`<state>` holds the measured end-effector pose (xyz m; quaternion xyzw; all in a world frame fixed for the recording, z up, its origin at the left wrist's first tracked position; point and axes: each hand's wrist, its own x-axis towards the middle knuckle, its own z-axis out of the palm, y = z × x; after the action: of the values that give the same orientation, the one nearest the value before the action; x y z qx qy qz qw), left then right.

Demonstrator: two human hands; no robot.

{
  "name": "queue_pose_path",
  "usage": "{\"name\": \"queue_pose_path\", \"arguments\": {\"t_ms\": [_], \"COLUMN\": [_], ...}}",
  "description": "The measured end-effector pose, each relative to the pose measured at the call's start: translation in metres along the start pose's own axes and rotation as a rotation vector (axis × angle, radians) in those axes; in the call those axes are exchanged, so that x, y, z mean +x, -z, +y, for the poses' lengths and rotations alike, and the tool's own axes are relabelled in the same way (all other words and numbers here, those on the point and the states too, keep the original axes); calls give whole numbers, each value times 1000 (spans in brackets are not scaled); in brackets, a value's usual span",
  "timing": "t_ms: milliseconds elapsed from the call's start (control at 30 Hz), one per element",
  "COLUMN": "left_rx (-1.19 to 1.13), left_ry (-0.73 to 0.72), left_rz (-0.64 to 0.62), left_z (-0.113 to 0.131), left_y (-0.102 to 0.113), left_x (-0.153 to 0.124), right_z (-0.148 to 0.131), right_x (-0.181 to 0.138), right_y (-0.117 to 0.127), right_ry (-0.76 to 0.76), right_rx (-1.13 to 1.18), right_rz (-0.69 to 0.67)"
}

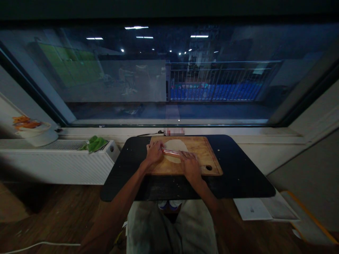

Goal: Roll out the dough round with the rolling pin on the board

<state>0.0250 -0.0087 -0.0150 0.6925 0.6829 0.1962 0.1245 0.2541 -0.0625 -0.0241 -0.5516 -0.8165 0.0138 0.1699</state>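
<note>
On a wooden cutting board lies a thin, pale, roundish sheet of dough. A slim rolling pin with a red and white printed wrap rests slantwise across the dough. My left hand is closed over its left end, near the board's left side. Lower and to the right, my right hand is closed over the other end, covering part of the dough's right edge. Only the pin's middle stretch shows between my hands.
The board sits on a black table dotted with small pale crumbs. A window sill runs behind it. To the left, a white radiator carries a green cloth-like item and a white pot. A white laptop lies low at right.
</note>
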Motion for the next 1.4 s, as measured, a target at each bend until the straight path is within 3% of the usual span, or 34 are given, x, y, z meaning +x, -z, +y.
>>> {"name": "queue_pose_path", "arguments": {"t_ms": [200,800,1100,1400], "left_rx": [-1,100,147,286], "left_ry": [-70,-93,-126,-120], "left_rz": [43,48,52,105], "left_z": [-3,0,-5,8], "left_y": [-8,-9,-11,-6], "left_x": [-14,-29,-43,-32], "right_z": [1,-10,-9,6], "right_x": [-18,-37,-55,-39], "right_y": [-2,1,-12,-13], "right_ry": [30,-4,31,45], "right_rx": [95,112,177,59], "right_rz": [85,136,214,250]}}
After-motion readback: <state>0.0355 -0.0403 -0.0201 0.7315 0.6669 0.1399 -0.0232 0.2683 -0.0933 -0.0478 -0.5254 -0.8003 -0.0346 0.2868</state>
